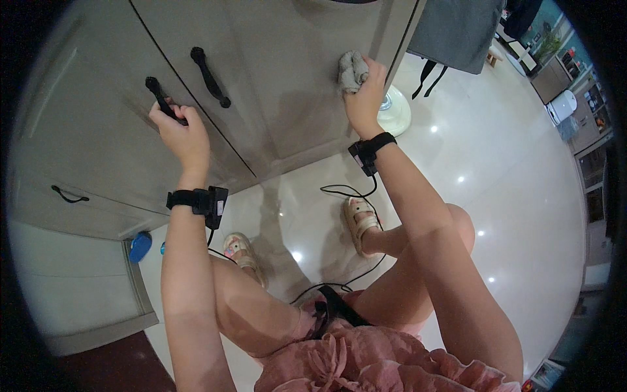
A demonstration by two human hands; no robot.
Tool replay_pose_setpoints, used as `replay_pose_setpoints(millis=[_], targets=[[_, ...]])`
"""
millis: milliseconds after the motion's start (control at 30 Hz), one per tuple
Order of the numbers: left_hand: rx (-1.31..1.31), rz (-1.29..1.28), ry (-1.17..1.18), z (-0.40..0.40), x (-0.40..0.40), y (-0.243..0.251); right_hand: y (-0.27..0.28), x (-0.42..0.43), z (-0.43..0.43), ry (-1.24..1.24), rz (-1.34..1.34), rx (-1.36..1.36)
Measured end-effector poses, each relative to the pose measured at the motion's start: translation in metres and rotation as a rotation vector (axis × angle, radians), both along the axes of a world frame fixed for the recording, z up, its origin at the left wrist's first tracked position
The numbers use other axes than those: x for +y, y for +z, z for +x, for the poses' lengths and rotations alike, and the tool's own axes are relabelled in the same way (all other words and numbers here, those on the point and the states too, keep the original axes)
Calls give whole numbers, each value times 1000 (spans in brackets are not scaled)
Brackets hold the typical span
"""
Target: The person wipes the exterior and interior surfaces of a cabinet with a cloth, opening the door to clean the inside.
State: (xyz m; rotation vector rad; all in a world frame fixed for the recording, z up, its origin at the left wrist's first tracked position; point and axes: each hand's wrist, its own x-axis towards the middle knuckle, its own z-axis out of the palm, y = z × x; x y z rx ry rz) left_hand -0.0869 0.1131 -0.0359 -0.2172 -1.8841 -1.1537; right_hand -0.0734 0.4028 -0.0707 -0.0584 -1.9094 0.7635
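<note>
My left hand [184,131] grips a black cabinet handle [156,90] on the left door [98,142] of a grey-brown cabinet. In my right hand [366,100] is a bunched grey cloth [352,71], pressed against the right door [294,88] near its outer edge. A second black handle [210,78] is mounted on that right door, just across the seam from the first one. Both doors appear closed. Each wrist wears a black strap with a small box and a cable.
A black cable [343,187] trails over the glossy tiled floor [490,196] between my sandalled feet. Beyond the cabinet's right edge stands a round white base [396,112] below hanging grey fabric [455,36]. A blue slipper [140,246] lies at left, beneath a small drawer handle [69,195].
</note>
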Motion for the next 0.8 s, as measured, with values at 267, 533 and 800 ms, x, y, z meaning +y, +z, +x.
replay_pose_setpoints(millis=[267,533,800], targets=[[-24,-65,98,4,-1,2,-25,6,1,49,22,-58],[-46,-51,105,5,0,4,-67,9,7,106,4,-197],[-40,-67,157,1,-1,0,-52,-31,11,268,-229,-253]])
